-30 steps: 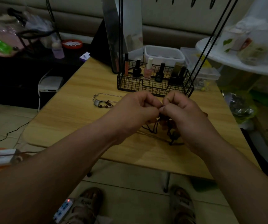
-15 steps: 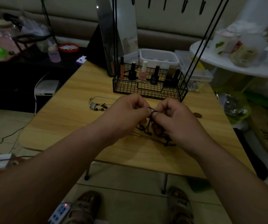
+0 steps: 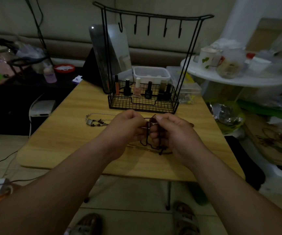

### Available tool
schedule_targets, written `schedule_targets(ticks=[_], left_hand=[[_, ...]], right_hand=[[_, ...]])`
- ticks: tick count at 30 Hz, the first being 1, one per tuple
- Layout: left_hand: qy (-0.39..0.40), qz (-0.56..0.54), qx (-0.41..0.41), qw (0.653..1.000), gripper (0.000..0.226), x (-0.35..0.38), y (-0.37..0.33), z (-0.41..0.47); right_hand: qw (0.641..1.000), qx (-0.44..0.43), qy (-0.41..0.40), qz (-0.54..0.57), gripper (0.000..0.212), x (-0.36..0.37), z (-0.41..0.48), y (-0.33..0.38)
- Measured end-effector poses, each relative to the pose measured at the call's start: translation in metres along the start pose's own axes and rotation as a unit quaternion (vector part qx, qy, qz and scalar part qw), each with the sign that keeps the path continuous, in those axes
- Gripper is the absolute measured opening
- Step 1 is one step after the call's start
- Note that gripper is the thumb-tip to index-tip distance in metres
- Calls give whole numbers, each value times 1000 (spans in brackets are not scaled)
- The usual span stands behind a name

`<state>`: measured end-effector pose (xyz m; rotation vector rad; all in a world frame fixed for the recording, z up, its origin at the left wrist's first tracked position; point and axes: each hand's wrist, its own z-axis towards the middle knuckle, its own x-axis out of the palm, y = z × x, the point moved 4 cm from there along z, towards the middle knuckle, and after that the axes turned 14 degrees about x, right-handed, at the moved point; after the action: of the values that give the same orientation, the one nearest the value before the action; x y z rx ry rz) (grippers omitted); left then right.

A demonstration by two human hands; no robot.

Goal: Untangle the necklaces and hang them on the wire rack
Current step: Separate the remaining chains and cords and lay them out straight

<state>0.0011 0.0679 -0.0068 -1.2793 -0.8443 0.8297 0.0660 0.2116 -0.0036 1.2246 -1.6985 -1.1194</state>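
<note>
**Item one, the grip.** We hold the dark cord necklace (image 3: 147,133) between both hands, a little above the table. Our left hand (image 3: 126,128) pinches the cord with its fingers curled in tight. Our right hand (image 3: 175,133) pinches it just opposite, thumb on top and the other fingers folded round a strand. The two hands sit close together, and the cord runs upright in the narrow gap between them.

**Item two, below the grip.** The rest of the cord hangs in tangled loops, and its lowest part rests on the wooden table (image 3: 65,138).

**Item three, left of the grip.** A silver chain necklace (image 3: 90,122) with a small square pendant and dark beads lies flat on the table, apart from our hands.

**Item four, beyond the grip.** The wire rack (image 3: 143,106) stands near. Its mesh basket holds nail polish bottles (image 3: 137,89) upright in a row. Its top bar carries five hooks (image 3: 148,28), well above our hands.

**Item five, behind the rack.** A leaning mirror (image 3: 119,51) and a white tub (image 3: 151,74).

**Item six, nearest us, under the table edge.** Two sandalled feet (image 3: 186,219) on the tiled floor.
</note>
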Motion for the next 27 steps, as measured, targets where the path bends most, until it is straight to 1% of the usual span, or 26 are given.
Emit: schedule_targets(ticks=[1, 3, 7, 11, 17, 20, 23, 25, 27], left_hand=[[-3, -12, -3, 1000, 10, 2, 0, -1], [-11, -27, -3, 1000, 12, 5, -1, -4], [-12, -21, -5, 1000, 11, 11, -6, -7], [-11, -6, -20, 1000, 8, 13, -10, -7], [-11, 47, -22, 999, 5, 14, -14, 0], [-9, 63, -23, 998, 6, 15, -12, 2], [-14, 82, -12, 996, 7, 11, -10, 2], [-18, 92, 3, 996, 7, 7, -9, 1], [-24, 96, 16, 995, 6, 6, -6, -1]], right_hand=[[1000, 5, 5, 22, 17, -1, -1, -1], [999, 7, 6, 33, 13, -1, -2, -1], [1000, 8, 0, -5, 7, 2, -3, 4], [999, 13, 5, -37, 8, 6, -6, 11], [998, 55, 25, 19, 18, 8, -6, 9], [994, 79, 57, 43, 14, 8, -6, 8], [992, 97, 75, 41, 10, 8, -6, 7], [992, 101, 65, 31, 10, 9, -5, 6], [995, 90, 32, -21, 8, 9, -4, 5]])
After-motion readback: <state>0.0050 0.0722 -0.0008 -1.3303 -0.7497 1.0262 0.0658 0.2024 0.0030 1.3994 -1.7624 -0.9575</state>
